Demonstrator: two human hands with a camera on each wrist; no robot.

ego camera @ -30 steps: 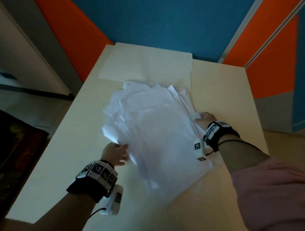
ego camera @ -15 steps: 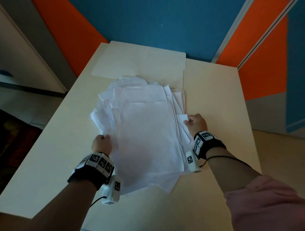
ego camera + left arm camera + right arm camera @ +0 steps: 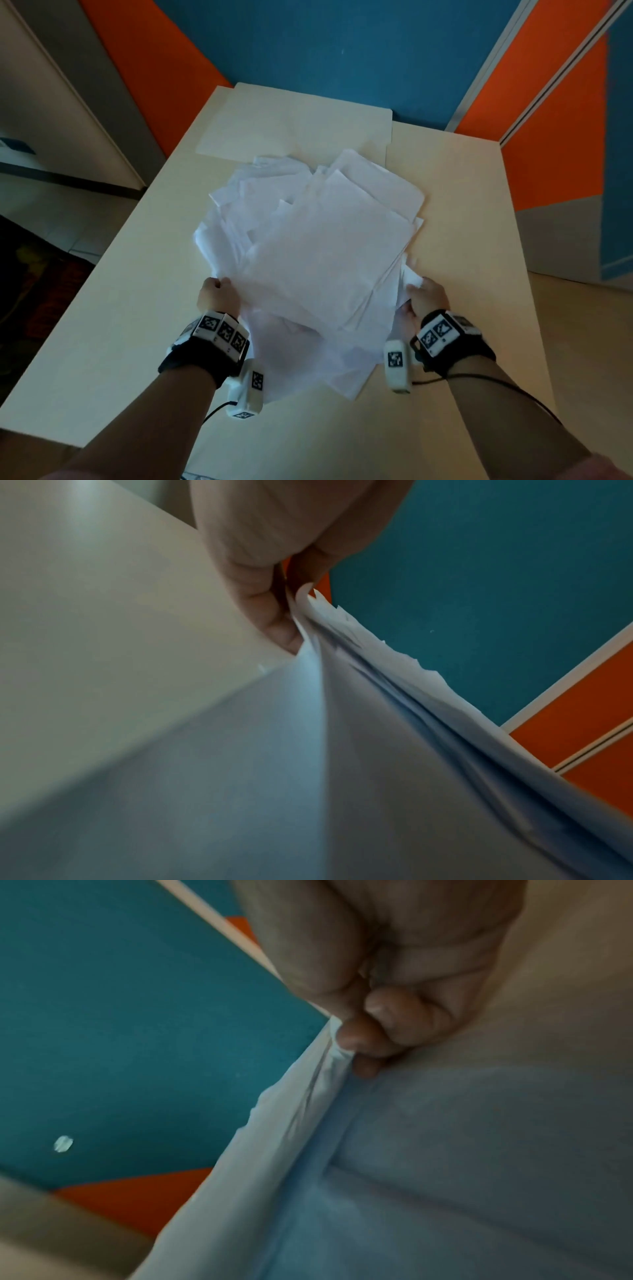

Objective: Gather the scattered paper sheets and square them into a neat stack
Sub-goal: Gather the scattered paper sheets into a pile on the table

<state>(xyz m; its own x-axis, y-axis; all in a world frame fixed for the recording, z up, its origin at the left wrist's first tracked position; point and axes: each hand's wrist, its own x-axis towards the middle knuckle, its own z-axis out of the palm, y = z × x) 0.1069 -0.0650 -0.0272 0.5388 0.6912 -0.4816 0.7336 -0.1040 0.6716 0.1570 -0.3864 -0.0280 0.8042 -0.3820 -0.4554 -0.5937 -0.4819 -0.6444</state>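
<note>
Paper sheets (image 3: 318, 253) in a loose white pile at centre frame of the head view, on the pale table (image 3: 113, 308). Edges fanned and uneven, corners sticking out toward the upper left and upper right of the pile; not squared. Near edge of the pile raised off the tabletop, far edge lower, whether touching the table not clear.

Left hand (image 3: 217, 296) at the pile's lower-left edge, fingers curled round the sheets' edge. From the left wrist view, fingers (image 3: 270, 610) closed together and gripping a thick layered bundle of sheets (image 3: 377, 723), staggered edges showing along the top.

Right hand (image 3: 426, 296) at the pile's lower-right edge, likewise gripping. From the right wrist view, fingers (image 3: 387, 1031) curled and pressed together, pinching a bunched fold of sheet edges (image 3: 308, 1123).

Black wrist bands with white marker blocks on both forearms, lower part of the frame.

Beyond the pile, upper centre: a cream folder (image 3: 298, 130) lying flat at the table's far end, partly overlapped by the far sheets. Behind the table, blue and orange wall panels (image 3: 342, 61). Dark floor at the left edge.
</note>
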